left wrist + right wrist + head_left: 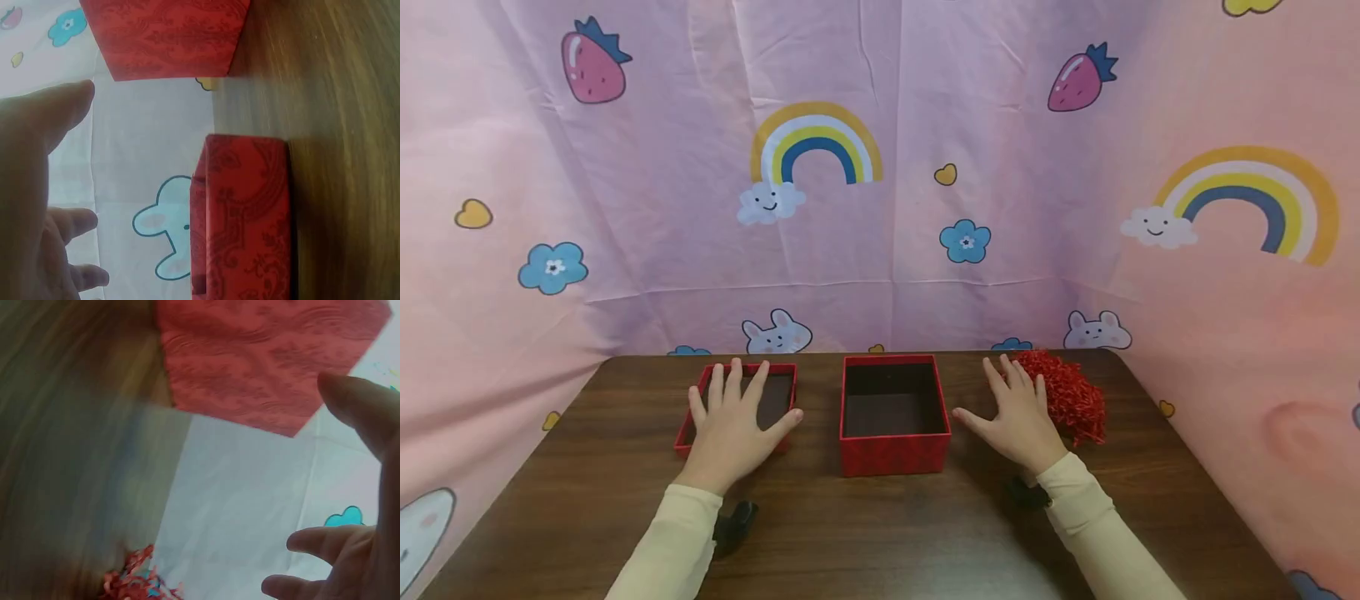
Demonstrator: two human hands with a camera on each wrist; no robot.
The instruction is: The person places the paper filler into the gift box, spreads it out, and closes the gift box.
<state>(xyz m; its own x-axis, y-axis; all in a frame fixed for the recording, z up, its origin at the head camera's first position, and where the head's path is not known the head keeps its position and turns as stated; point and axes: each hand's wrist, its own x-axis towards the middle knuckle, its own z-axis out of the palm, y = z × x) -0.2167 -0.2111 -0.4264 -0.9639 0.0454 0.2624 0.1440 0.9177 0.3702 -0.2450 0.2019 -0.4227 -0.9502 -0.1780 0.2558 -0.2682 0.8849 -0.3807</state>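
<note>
Most of the head view is taken up by a pastel cloth backdrop (955, 117), which hangs at the far edge and along both sides of a dark wooden table (850, 542). Two pale sleeves reach in from the near side, the left one (666, 542) and the right one (1097, 521). Near the middle of the table's far half stands a red box (893, 456), deep, its dark inside showing from above and its walls covered in a darker red pattern. To its left, a little apart, lies a shallow red tray (781, 392), hollow side up and partly hidden by the left hand (730, 437). That hand is spread wide, back upward, thumb held out toward the box; it has hold of nothing, and the left wrist view shows its visible fingers apart from the tray. The right hand (1017, 421) is spread as well and grasps nothing, its thumb just beside the box and its fingertips near a loose heap of red crinkled shreds (1072, 400). Whether any fingertip brushes the heap, I cannot tell. The heap lies at the right of the table, toward the far edge. Each wrist bears a small black device, left (735, 527) and right (1030, 493). Smallest is a yellow heart (946, 174) printed on the cloth
</note>
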